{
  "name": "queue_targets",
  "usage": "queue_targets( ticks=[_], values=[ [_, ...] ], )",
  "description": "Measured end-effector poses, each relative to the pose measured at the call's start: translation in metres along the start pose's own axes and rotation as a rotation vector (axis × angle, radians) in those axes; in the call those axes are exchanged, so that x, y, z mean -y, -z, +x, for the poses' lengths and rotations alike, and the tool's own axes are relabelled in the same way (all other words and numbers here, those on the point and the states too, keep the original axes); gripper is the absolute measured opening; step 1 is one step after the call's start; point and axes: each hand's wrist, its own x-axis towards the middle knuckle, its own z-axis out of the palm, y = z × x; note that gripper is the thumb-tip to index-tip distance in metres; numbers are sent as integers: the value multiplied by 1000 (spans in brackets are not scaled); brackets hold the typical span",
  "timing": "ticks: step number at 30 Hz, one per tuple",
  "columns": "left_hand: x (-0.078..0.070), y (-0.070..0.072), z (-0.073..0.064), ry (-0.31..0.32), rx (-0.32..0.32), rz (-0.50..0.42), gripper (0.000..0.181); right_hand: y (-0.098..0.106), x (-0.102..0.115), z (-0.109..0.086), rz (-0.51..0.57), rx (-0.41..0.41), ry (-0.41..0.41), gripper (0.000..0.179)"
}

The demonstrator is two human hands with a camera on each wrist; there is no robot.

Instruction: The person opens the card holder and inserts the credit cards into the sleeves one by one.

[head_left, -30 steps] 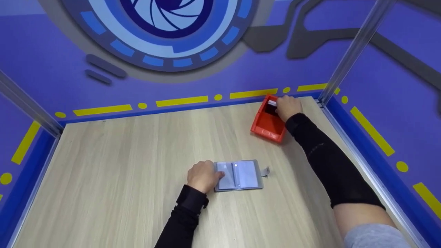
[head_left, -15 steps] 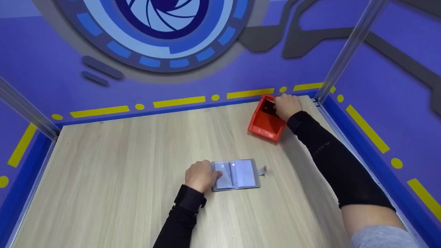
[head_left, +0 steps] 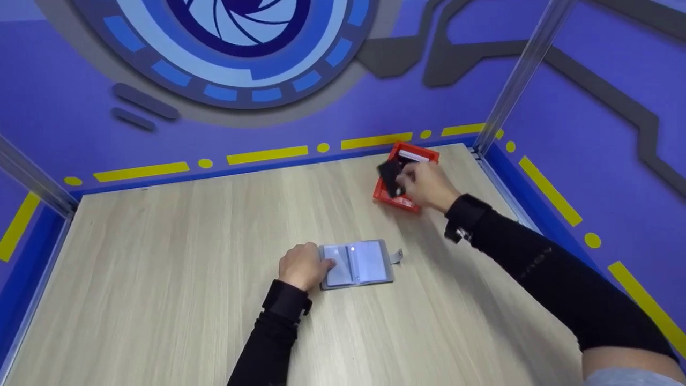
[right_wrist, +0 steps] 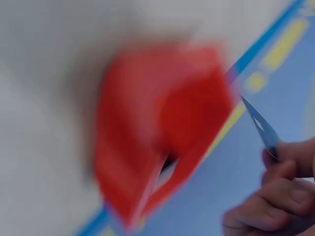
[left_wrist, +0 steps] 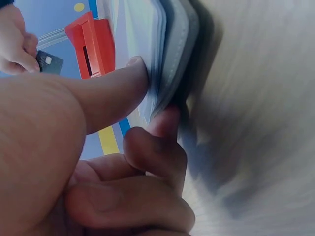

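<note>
A grey card holder (head_left: 370,262) with clear plastic sleeves lies opened out on the table, its snap strap sticking out to the right. My left hand (head_left: 301,266) pinches its left edge, the thumb on top of the sleeves and fingers beneath, as the left wrist view shows. Above the red bin (head_left: 399,202), my right hand (head_left: 429,185) pinches a black card (head_left: 389,176) by one edge. That card (left_wrist: 49,62) bears a small pale square in the left wrist view. Inside the bin, something white with a dark part shows, partly hidden by the right hand and card.
The bin stands near the back wall (head_left: 257,128), towards the right corner. A side wall with a metal rail (head_left: 501,185) bounds the right of the wooden table (head_left: 187,279); another wall stands on the left.
My right hand has come up out of the bin with the black card and shifted left over the bin's opening. My left hand keeps its pinch on the card holder. The head view has turned slightly.
</note>
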Motion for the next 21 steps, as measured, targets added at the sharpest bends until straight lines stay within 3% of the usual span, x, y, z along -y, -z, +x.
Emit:
queue_targets(
  ticks=[4, 9, 14, 21],
  values=[
    [3, 3, 1, -1, -14, 13, 37, -16, 20, -30, 120, 227, -49, 20],
    [6, 3, 1, -7, -28, 21, 39, -44, 30, -53, 137, 419, 6, 22],
    [5, 2, 0, -12, -34, 26, 41, -69, 38, -62, 104, 471, 39, 36],
    [-1, -3, 0, -12, -22, 34, 40, -86, 47, -63, 54, 465, -36, 46]
  ],
)
